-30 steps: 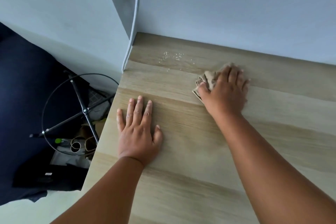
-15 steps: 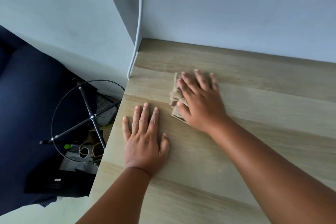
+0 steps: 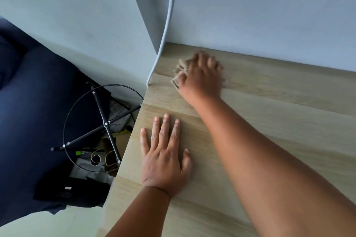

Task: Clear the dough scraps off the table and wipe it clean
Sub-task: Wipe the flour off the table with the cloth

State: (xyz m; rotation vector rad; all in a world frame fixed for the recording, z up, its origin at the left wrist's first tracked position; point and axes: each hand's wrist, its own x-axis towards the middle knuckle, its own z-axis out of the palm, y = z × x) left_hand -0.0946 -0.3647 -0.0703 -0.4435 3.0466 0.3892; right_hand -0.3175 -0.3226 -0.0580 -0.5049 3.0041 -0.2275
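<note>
Wiping under way: right hand (image 3: 200,77) pressing the folded cloth (image 3: 180,69) onto the desk (image 3: 279,113) near the white cable (image 3: 165,31), fingers blurred, probably flat. Left hand (image 3: 163,156) bracing, fingers spread, holding nothing. Needing another pass next.

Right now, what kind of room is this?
Probably a room at home, in a corner. A wooden table sits against a plain wall, a white cable runs down the corner, and a stool stands over clutter on the floor.
</note>
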